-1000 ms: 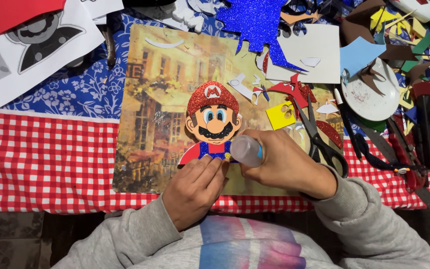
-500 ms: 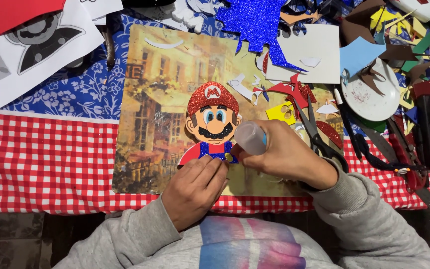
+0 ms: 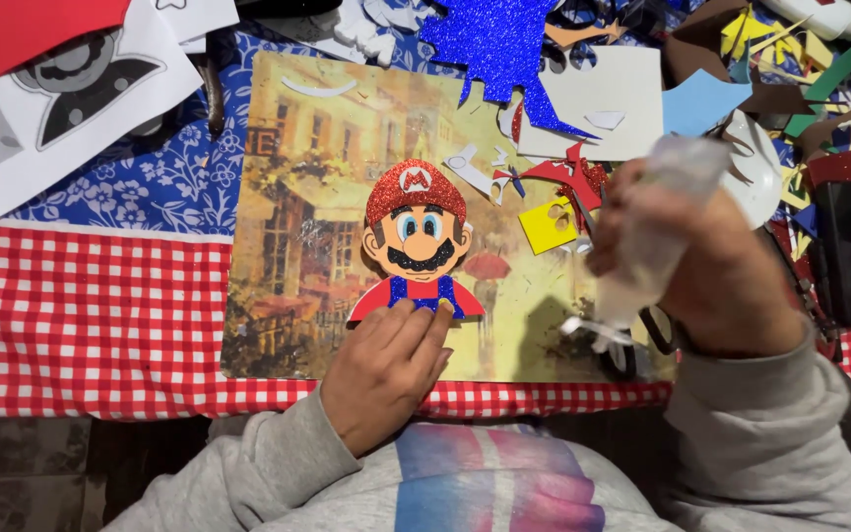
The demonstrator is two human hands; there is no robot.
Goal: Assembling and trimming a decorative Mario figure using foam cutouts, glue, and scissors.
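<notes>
- Your left hand lies flat, fingers together, pressing the lower edge of the foam cartoon figure.
- The figure rests on the painted street-scene board.
- Your right hand, raised at right, grips a blurred clear glue bottle.
- Foam scraps lie far.

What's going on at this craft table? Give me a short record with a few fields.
Left hand: fingertips press the lower edge of the foam character cutout.
Right hand: lifted, grip closed on a clear glue bottle, blurred.
Work surface: painted street-scene placemat on a red checked cloth.
Nearby: blue glitter scrap, yellow foam square, black stapler.
</notes>
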